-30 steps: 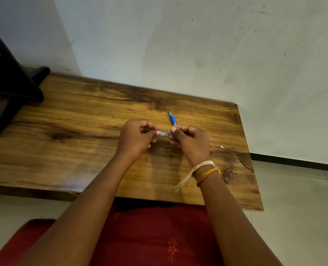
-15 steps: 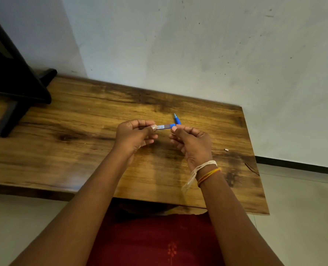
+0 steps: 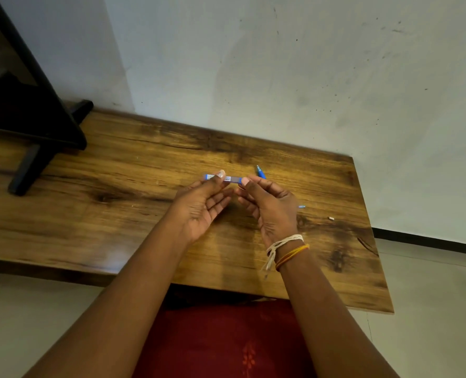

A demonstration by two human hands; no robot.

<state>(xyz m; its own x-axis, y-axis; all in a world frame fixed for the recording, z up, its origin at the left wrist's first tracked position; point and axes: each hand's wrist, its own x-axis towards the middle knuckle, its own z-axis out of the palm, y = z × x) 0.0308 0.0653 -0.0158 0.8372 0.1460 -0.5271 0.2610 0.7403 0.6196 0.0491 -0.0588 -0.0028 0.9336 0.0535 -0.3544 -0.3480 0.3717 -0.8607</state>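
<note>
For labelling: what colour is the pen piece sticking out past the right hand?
Blue. The pen piece shows best in the head view.

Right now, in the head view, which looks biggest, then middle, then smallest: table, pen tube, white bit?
1. table
2. pen tube
3. white bit
The tube is held nearer the camera, but it clearly looks bigger than the bit anyway.
</note>
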